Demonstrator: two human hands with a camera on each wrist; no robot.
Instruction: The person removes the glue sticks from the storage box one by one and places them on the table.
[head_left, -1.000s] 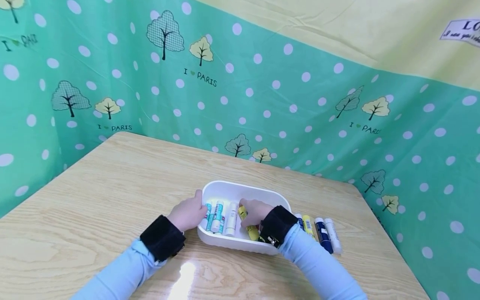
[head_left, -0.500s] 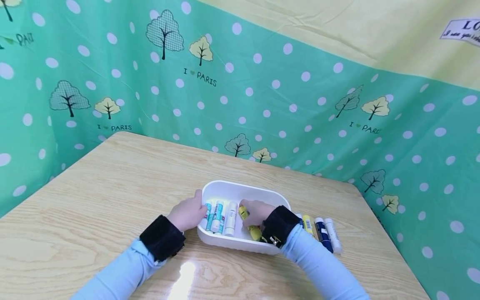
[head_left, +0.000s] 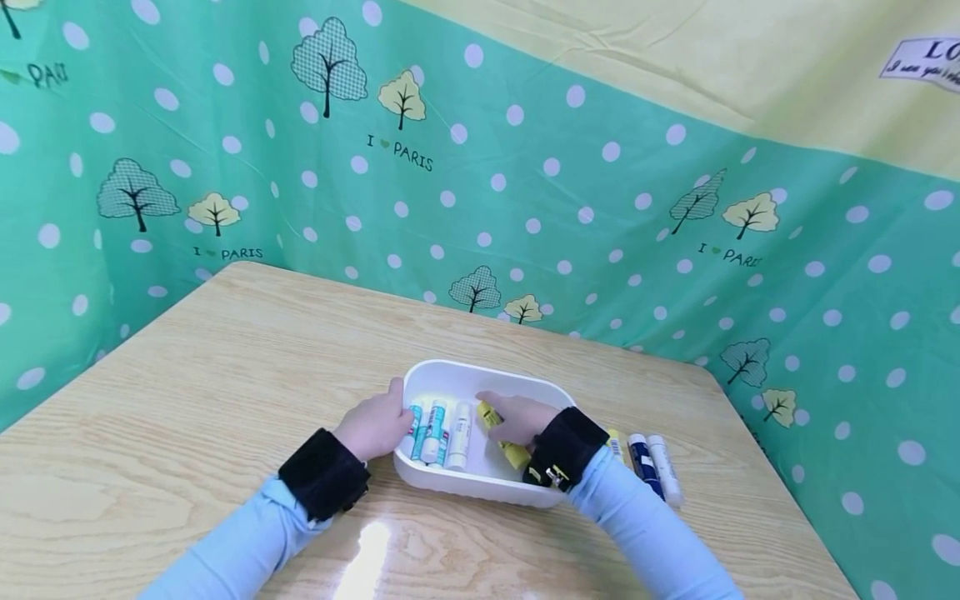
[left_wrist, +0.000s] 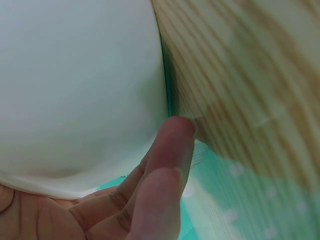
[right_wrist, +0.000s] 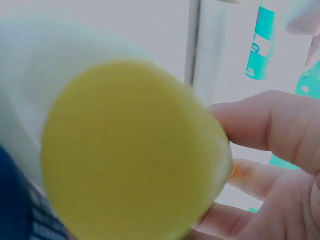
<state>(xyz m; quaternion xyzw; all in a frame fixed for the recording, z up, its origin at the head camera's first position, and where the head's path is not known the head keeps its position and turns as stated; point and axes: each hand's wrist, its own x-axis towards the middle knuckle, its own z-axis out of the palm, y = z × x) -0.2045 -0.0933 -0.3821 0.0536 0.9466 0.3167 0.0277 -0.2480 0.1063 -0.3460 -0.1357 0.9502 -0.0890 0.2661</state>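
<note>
A white plastic basket (head_left: 491, 487) stands on the wooden table. My left hand (head_left: 377, 423) grips its left rim, thumb over the edge and fingers against the outer wall (left_wrist: 80, 90). Inside, my right hand (head_left: 521, 417) holds a yellow glue stick (head_left: 516, 454) between thumb and fingers, slanted. Its round yellow end (right_wrist: 130, 150) fills much of the right wrist view, close to the camera. Left of it in the basket lie a white glue stick (head_left: 459, 437) and several teal-and-white glue sticks (head_left: 433, 432), side by side.
Right of the basket on the table lie a yellow glue stick (head_left: 616, 444), a navy one (head_left: 645, 467) and a white one (head_left: 665, 469), partly behind my right sleeve. A green patterned curtain (head_left: 525, 183) hangs behind the table (head_left: 247, 358).
My right hand has shifted slightly right with the yellow glue stick, away from the white one. The white glue stick has moved a little left. My left hand stays on the rim.
</note>
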